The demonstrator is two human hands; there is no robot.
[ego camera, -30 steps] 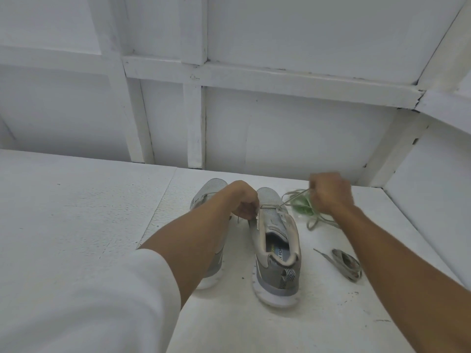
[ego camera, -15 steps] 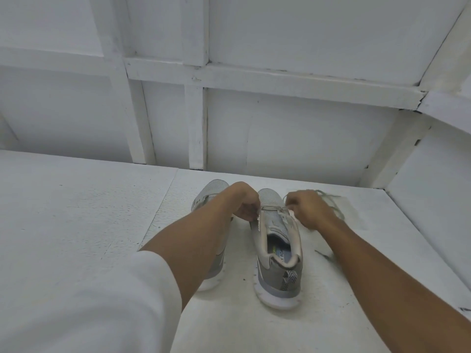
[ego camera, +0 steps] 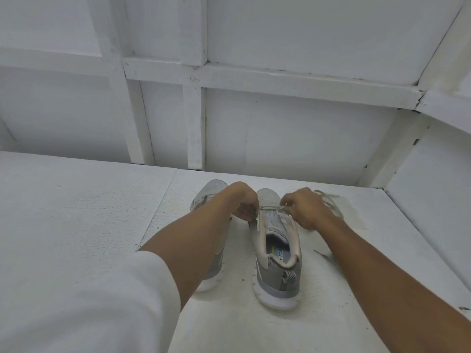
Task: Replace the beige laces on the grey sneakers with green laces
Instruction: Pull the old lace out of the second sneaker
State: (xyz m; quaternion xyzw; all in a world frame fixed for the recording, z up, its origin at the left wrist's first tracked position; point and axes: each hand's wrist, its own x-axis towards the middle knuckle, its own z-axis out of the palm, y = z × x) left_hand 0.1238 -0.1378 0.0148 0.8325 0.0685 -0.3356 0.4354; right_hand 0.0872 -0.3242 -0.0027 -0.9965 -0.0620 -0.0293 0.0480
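Right hand (ego camera: 308, 210) has come in off the loose pile since a second ago and now sits tight against the shoe, barely shifting over the last half-second.

Starting from the left: a white sleeve (ego camera: 102, 289) fills the near corner. Its forearm runs out over the white table (ego camera: 76, 212) and covers most of the left sneaker (ego camera: 211, 191), toe poking out beyond the wrist.

Next, the left hand (ego camera: 243, 205) is curled, thumb and fingertips nipped together at the left eyelet row of the right sneaker (ego camera: 277, 253). That looks like a lace end in the pinch, though the fingers hide most of it.

From that pinch a pale lace (ego camera: 269, 207) runs straight across the tongue, up near the toe, to the other grip. There the right hand is curled too, thumb and forefinger pinching the lace at the right eyelet row.

Just beyond that grip, behind the knuckles, a heap of loose laces (ego camera: 330, 201) lies on the table. Nearer than the grip, beside the right forearm, a flat lace strip (ego camera: 322, 254) peeks out on the table.
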